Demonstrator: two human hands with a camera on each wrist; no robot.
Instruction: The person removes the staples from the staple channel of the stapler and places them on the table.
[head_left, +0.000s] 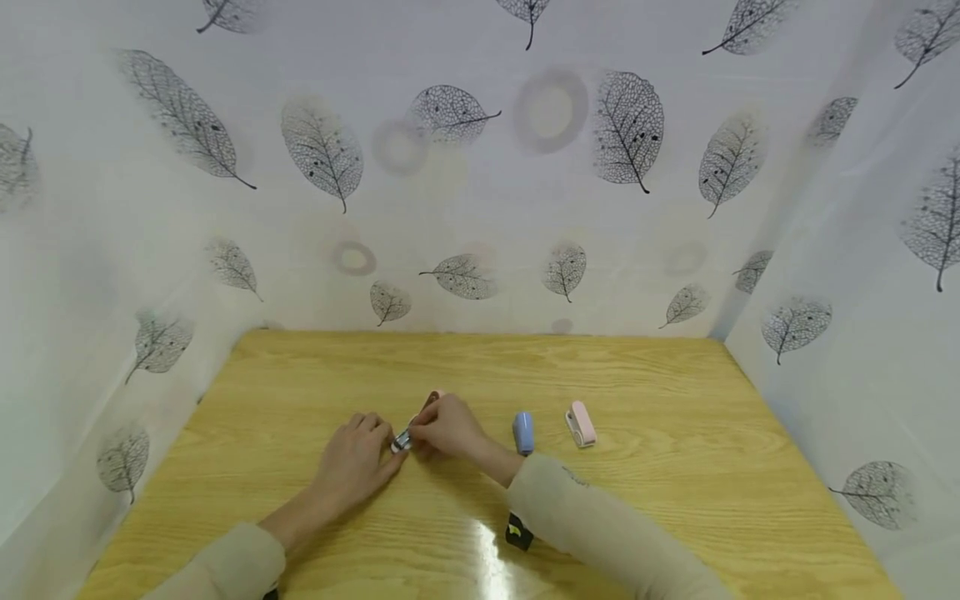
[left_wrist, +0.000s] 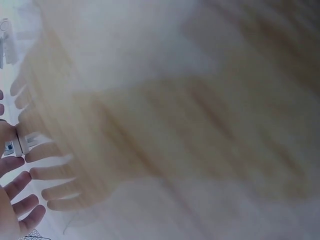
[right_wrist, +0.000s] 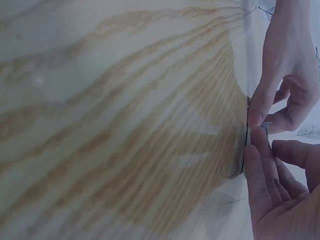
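Both hands meet over a small stapler, which lies slantwise low on the table at left of centre. Its white and metal end (head_left: 402,442) shows between the hands, and a pinkish-brown part (head_left: 434,397) sticks out beyond the right fingers. My left hand (head_left: 356,458) pinches the near end between thumb and forefinger; in the left wrist view its other fingers (left_wrist: 25,205) are spread. My right hand (head_left: 450,427) grips the middle of the stapler with its fingertips and covers much of it. In the right wrist view both hands' fingertips (right_wrist: 257,131) come together at the metal part.
To the right of the hands stand a blue mini stapler (head_left: 523,432) and a pink and white mini stapler (head_left: 581,423). A black block with a yellow-green mark (head_left: 517,532) shows under the right sleeve. Leaf-print curtains (head_left: 480,208) enclose the wood-grain table (head_left: 675,500).
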